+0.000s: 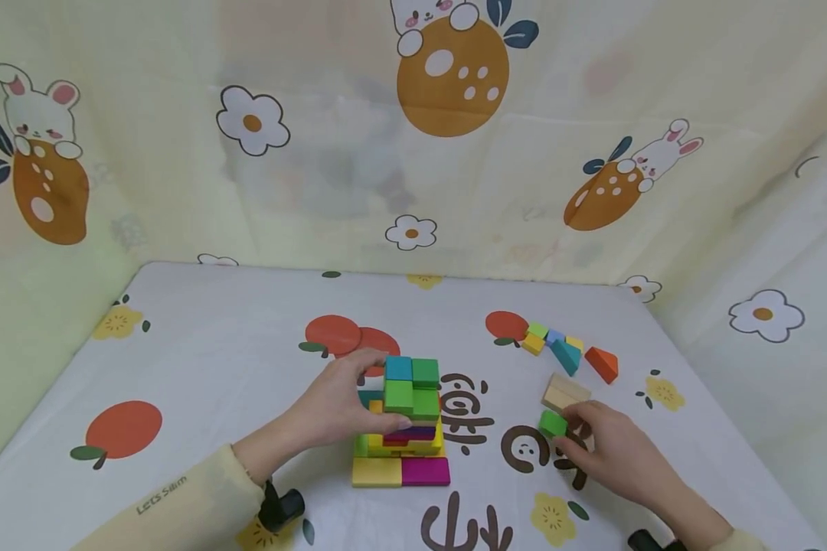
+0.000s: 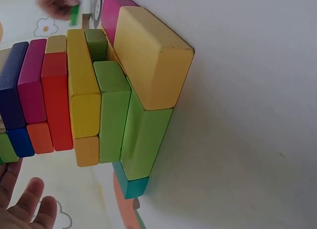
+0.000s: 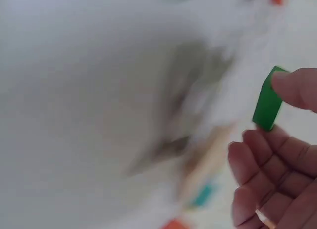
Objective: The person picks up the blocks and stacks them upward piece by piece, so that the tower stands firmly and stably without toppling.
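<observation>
A tower of coloured blocks (image 1: 411,398) stands on the table, with yellow and magenta blocks at its base and blue and green ones on top. My left hand (image 1: 334,402) is at its upper left side, the thumb across the front and the other fingers toward the back. In the left wrist view those fingers (image 2: 30,202) are spread beside the stack. To the right, my right hand (image 1: 613,451) pinches a small green block (image 1: 553,424) between thumb and fingers. The right wrist view shows that green block (image 3: 268,101) near the thumb tip.
A natural wood block (image 1: 565,392) lies just beyond my right hand. Farther back are a teal triangular block (image 1: 567,357), an orange-red wedge (image 1: 603,365) and several small green, yellow and blue blocks. A printed cloth covers the table, with a patterned curtain (image 1: 317,191) behind.
</observation>
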### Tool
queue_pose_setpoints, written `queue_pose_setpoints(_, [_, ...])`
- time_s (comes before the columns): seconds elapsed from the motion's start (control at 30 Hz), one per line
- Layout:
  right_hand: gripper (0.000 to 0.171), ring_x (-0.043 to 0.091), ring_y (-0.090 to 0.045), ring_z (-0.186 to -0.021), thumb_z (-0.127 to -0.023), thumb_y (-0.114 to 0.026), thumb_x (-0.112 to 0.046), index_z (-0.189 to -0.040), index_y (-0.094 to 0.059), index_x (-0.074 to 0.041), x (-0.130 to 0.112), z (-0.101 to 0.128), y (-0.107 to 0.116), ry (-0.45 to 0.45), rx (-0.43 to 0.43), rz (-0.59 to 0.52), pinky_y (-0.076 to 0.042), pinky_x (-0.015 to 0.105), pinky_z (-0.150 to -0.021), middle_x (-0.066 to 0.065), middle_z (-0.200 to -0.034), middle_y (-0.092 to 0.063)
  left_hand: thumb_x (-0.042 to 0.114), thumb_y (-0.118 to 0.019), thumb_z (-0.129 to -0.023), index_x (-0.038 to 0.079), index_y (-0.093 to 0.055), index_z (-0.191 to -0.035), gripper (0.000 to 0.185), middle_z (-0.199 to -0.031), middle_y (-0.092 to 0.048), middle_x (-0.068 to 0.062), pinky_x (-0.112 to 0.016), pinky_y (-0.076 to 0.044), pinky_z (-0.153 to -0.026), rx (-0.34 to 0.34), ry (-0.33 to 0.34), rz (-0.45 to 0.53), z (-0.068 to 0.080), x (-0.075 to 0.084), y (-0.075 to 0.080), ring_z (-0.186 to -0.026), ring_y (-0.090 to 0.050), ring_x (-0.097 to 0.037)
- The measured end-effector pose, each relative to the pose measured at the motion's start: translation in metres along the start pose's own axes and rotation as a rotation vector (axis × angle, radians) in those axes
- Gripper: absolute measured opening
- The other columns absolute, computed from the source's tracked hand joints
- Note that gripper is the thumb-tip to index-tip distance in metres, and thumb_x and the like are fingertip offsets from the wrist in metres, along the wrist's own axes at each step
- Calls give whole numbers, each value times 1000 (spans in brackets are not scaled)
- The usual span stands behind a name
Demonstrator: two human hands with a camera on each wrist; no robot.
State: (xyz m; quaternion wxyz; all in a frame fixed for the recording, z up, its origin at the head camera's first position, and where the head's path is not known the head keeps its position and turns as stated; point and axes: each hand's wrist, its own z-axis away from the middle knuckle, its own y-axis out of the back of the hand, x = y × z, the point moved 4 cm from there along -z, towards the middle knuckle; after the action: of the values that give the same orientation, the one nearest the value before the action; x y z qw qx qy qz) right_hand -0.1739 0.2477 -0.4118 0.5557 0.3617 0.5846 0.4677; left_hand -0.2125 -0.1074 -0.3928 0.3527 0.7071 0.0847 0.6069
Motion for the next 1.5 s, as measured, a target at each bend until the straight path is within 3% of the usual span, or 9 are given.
queue_pose_setpoints(0.2, [30,9,-60,-89,-82,-86,-19,-108,-71,-16,-92,1,39,337,221,-62,-56,21,-70,-9,-99,-68,35,-92,-73,7,-60,-134,75,-123,-66,-5,-41,-59,-88,8,-3,-8,0,0,3,-117,-58,-33])
queue_pose_setpoints(0.3, [33,6,-61,-88,-82,-86,-21,-110,-70,-17,-130,1,45,471,255,-40,-57,22,-72,-10,-100,-69,35,-92,-73,8,-61,-134,74,-122,-66,-4,-41,-58,-89,5,-6,-7,0,0,3,-117,-58,-33])
queue_pose_setpoints(0.43, [34,5,-63,-85,-82,-86,-22,-111,-70,-14,-159,-2,39,570,252,6,-57,23,-73,-7,-100,-69,34,-91,-74,8,-61,-133,72,-123,-66,-4,-41,-58,-90,-6,-26,-1,0,0,2,-117,-58,-33])
queue_pose_setpoints(0.67, [35,6,-65,-84,-81,-87,-26,-108,-69,-12,-169,-9,29,587,248,42,-56,28,-76,-5,-98,-69,34,-90,-75,6,-61,-132,70,-123,-66,-6,-49,-57,-95,-19,-73,13,-1,-2,0,-119,-59,-34])
queue_pose_setpoints(1.07, [35,7,-68,-83,-79,-89,-26,-105,-70,-13,-168,-14,27,588,260,-3,-58,23,-74,-4,-96,-69,34,-90,-76,5,-61,-132,69,-121,-67,-6,-53,-56,-98,-17,-80,28,-1,-2,2,-121,-59,-34])
queue_pose_setpoints(1.5, [36,9,-68,-86,-81,-88,-26,-108,-69,-13,-171,-20,28,582,205,-75,-59,22,-75,-4,-99,-68,33,-90,-76,6,-60,-134,71,-123,-66,-6,-52,-57,-98,-20,-50,33,-1,-2,1,-122,-59,-34])
